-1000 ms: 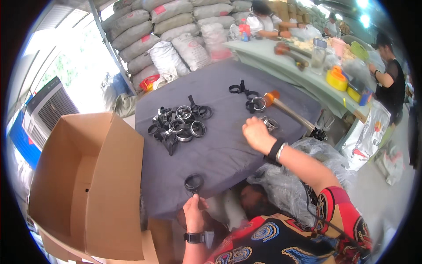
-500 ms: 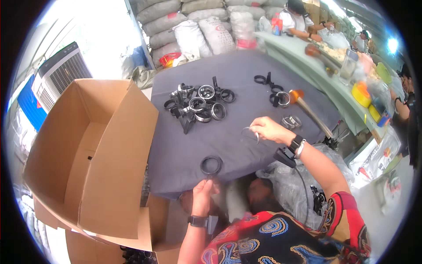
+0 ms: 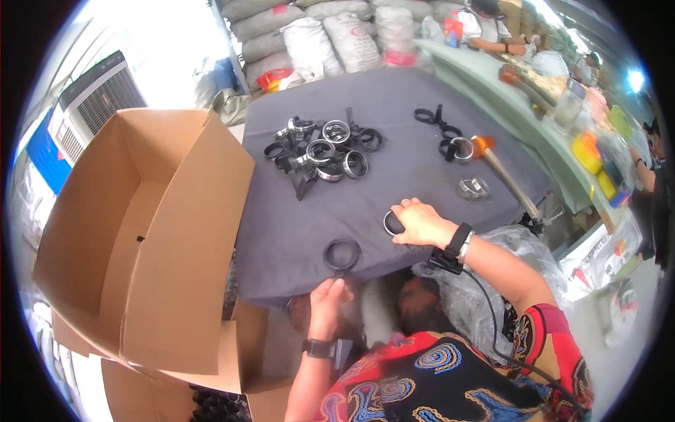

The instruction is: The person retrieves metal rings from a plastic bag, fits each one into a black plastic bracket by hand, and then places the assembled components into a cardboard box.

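My left hand [image 3: 328,301], at the table's front edge, pinches the short stem of a black ring [image 3: 343,268], which lies flat or just above the dark cloth. To its right, my right hand [image 3: 423,225] has its fingers closed over a thin silver ring [image 3: 387,224] at the cloth; the fingers hide most of it. Farther back on the table sits a pile of black stemmed rings and silver rings [image 3: 320,152]. A few black rings [image 3: 447,131] lie at the far right. Beside them rests a mallet [image 3: 484,146] with an orange head. Several clear or silver rings [image 3: 474,187] lie nearer my right hand.
A large open cardboard box [image 3: 190,260] stands against the table's left side, with a lower box of black parts [image 3: 218,404] below it. Clear plastic bags [image 3: 485,281] hang at the right front. Beyond a green table [image 3: 478,70], other people work; stacked sacks [image 3: 309,46] line the back.
My right hand has come down and slightly nearer, bringing the silver ring from a tilted, raised position to the cloth. My left hand and the black ring have shifted very little.
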The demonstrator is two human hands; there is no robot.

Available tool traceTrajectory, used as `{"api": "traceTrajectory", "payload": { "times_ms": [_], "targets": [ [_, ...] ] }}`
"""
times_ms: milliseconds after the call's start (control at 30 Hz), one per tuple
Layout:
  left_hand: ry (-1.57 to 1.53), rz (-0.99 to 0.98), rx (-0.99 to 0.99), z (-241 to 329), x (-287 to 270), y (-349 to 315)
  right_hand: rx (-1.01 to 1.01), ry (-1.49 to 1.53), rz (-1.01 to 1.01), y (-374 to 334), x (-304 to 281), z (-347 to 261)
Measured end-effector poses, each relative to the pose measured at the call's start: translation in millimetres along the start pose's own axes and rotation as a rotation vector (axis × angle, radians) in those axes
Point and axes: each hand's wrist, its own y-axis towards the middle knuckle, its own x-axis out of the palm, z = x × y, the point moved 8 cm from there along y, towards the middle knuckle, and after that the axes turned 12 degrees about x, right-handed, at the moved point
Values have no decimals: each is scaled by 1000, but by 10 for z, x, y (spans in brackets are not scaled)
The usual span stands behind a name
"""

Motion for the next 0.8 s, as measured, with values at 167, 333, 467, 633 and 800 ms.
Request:
{"api": "traceTrajectory", "payload": {
  "times_ms": [167,333,467,633,800],
  "targets": [
    [20,-50,18,32,56,23,-477,138,46,-133,-209,-593],
    [-19,-25,1,54,66,-8,-783,179,-154,-181,-149,-1240],
    [-10,-15,-28,4,63,-13,-883,127,-196,-128,29,-1369],
    [-31,-23,-33,-14,37,-10,-886,4,-257,-145,25,-1487],
    [-2,-44,-27,5,39,13,-906,-39,-224,-79,91,-1531]
  ]
}}
